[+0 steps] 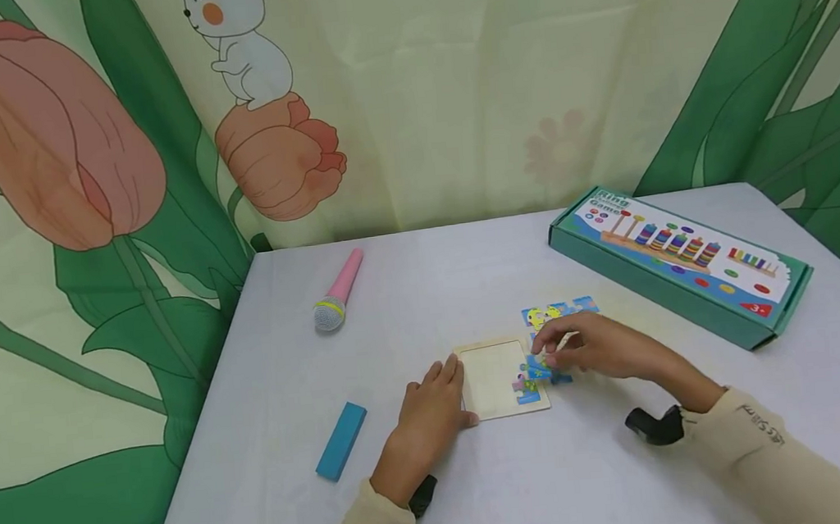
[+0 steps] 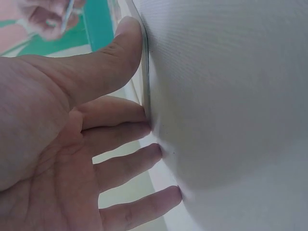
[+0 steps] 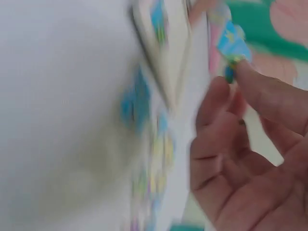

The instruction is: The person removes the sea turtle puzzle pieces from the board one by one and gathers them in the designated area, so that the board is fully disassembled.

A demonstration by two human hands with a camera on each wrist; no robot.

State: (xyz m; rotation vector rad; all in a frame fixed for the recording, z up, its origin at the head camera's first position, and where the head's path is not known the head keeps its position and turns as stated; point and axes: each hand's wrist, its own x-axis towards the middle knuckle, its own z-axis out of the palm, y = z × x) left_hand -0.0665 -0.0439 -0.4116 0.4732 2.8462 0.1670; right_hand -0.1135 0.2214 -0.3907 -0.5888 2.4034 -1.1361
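A shallow wooden puzzle tray [image 1: 485, 382] lies on the table, with jigsaw pieces [image 1: 528, 395] in its lower right corner. My left hand [image 1: 429, 413] rests at the tray's left edge, fingers extended; in the left wrist view the thumb [image 2: 129, 48] touches the rim. Over the tray's right side, my right hand [image 1: 608, 347] pinches a blue jigsaw piece [image 3: 233, 42] between thumb and fingertips, above the surface. Loose jigsaw pieces [image 1: 584, 304] with yellow and blue printing lie beyond and beside the tray, partly hidden by the right hand. They look blurred in the right wrist view.
A green game box [image 1: 659, 288] sits at the back right. A pink toy microphone [image 1: 341, 291] lies at the back left, and a blue block [image 1: 341, 441] left of my left hand. Behind the white table [image 1: 261, 505] hangs a printed curtain [image 1: 437, 96].
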